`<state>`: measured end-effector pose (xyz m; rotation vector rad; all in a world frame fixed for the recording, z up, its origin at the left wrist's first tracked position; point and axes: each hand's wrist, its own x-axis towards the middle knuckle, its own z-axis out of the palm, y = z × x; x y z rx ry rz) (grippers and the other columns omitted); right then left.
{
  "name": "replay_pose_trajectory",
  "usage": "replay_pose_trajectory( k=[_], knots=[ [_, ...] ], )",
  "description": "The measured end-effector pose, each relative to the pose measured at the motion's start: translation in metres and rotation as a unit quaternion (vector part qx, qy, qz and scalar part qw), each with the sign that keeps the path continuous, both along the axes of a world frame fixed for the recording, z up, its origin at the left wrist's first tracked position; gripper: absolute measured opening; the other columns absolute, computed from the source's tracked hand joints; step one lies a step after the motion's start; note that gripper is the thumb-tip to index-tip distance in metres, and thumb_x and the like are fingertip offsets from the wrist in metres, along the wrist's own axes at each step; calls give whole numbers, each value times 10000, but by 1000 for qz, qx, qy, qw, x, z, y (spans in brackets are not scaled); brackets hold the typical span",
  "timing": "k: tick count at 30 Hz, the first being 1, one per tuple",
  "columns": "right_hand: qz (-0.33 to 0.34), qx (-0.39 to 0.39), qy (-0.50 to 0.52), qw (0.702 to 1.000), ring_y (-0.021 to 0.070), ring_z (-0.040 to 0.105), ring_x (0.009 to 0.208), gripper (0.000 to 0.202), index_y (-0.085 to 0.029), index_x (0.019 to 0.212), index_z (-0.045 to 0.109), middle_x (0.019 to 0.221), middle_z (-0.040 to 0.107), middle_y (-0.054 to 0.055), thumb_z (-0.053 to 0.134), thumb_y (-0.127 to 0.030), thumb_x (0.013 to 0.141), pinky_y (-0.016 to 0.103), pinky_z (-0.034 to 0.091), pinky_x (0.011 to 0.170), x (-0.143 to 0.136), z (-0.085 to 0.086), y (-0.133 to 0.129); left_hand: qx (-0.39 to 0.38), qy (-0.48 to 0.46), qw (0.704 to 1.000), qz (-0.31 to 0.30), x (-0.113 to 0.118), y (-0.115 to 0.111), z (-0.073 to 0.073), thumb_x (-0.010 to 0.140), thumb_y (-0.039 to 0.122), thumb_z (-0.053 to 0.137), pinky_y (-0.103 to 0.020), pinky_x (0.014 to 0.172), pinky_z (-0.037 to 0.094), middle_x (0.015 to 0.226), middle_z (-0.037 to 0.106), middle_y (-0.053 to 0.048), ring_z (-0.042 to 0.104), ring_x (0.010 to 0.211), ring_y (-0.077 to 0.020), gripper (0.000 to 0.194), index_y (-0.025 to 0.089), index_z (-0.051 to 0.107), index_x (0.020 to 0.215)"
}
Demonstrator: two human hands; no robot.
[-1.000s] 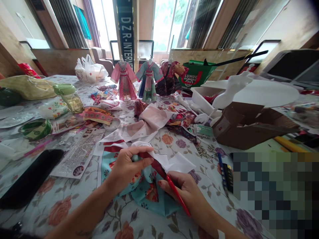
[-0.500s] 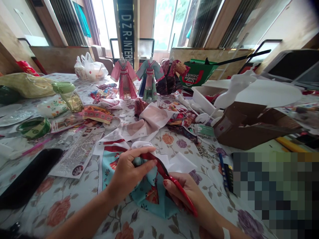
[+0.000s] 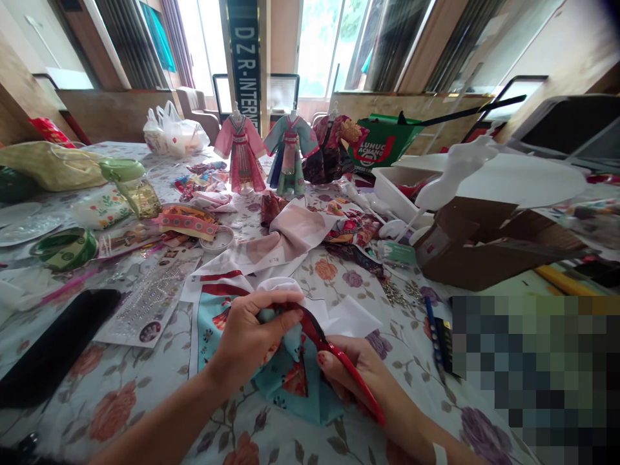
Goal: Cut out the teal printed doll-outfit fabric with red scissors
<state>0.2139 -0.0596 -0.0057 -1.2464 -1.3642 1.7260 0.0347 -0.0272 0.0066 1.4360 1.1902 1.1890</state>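
Note:
Turquoise printed fabric (image 3: 213, 326) with dark red bands and a white border lies bunched up in front of me. My left hand (image 3: 256, 323) pinches a fold of it between thumb and fingers. Red-handled scissors (image 3: 356, 381) are in my right hand (image 3: 351, 361), whose fingers are wrapped round the handles. Their dark blades reach up and left to the fabric's dark red edge, close by my left thumb. The blade tips are partly hidden by the cloth and my left fingers. Pale sheer fabric (image 3: 295, 232) lies just beyond.
Small dressed mannequins, one in a pink robe (image 3: 241, 152), stand at the back. On the right are a cardboard box (image 3: 484, 245) and a white mannequin form (image 3: 455, 171). A black phone-like slab (image 3: 58, 342) and green tape roll (image 3: 65, 248) lie left. A blue pen (image 3: 434, 336) lies right.
The scissors' blades have tilted slightly, their tips now nearer my left thumb. Both hands stay almost where they were, and the cloth has shifted a little.

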Motion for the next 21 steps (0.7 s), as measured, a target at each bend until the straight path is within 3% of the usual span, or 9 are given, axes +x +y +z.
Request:
replay_pose_trajectory(
  k=[15,21],
  knots=[
    [-4,-6,6,1000,69,279,445,541,-184,552,413,478,344,-64,649,-645,707,226,188,429,0,-1,-3,-4,22,1000,-10,2,-1,4,694,159,732,-268,839,546,921,755,-15,689,888,-199,257,214,765,943],
    [1,0,2,1000,74,296,446,541,-183,563,422,480,360,-59,636,-656,712,231,188,433,-1,1,-2,-14,24,1000,-5,3,-2,4,688,177,742,-235,741,558,903,751,-25,689,827,-190,258,209,769,943]
  ],
)
